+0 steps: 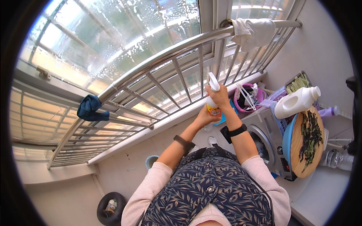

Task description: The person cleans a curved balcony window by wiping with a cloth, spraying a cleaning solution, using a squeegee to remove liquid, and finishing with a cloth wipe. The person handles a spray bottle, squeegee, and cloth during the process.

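Observation:
A white spray bottle point(212, 103) with a yellow and orange label is held upright before me, close to the railing. My right hand point(219, 95) wraps around its neck below the white spray head point(213, 82). Lower down, my left hand point(206, 116) grips the bottle's body near its base. Beyond the metal railing point(172, 52) stands a window pane point(135, 34) streaked with white foam and droplets. Draped over the rail are a dark blue cloth point(91, 108) on the left and a white cloth point(253, 31) on the right.
To my right, a front-loading washing machine point(263, 127) carries a white jug point(295, 103) and a round wooden board point(308, 152) with dark dried leaves. Beside it sits a pink basket point(239, 103) with hangers. A light blue bucket point(151, 161) and a black ring-shaped object point(103, 202) are on the floor.

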The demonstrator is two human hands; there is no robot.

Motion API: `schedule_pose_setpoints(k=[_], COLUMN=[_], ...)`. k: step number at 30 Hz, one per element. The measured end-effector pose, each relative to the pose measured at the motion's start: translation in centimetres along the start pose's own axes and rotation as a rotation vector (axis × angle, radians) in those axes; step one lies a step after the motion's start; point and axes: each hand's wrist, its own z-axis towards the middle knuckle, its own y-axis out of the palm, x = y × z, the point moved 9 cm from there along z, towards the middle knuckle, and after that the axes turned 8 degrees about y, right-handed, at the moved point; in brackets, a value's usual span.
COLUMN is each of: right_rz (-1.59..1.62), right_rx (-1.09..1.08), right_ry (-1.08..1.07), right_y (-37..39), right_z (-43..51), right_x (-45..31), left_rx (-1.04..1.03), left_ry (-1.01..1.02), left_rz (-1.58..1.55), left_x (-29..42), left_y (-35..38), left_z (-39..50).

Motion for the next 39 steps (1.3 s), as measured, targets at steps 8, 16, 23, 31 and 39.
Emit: schedule_pose_setpoints(k=[8, 16, 23, 31, 39], right_rz=[-0.028, -0.065, -0.103, -0.107, 0.027], right_rx=[-0.123, -0.174, -0.261, -0.298, -0.346], right_ry=[0.049, -0.058, -0.042, 0.028, 0.072], right_y=[4.7, 8.1, 12.5, 15.9, 17.3], right_z=[0.1, 0.1, -0.7, -0.5, 1.5], right_x=[1.1, -0.2, -0.7, -0.5, -0.4], left_rx=[0.11, 0.178, 0.301, 0.313, 0.374], left_ry=[-0.111, -0.137, -0.101, -0.165, -0.097], left_rz=[-0.088, -0.111, -0.131, -0.084, -0.096], left_x=[-1.5, -1.6, -2.6, -2.6, -3.3], left_y=[-2.0, -4.5, -7.1, -10.1, -12.5], left_z=[-2.8, -4.5, -6.4, -7.7, -7.4])
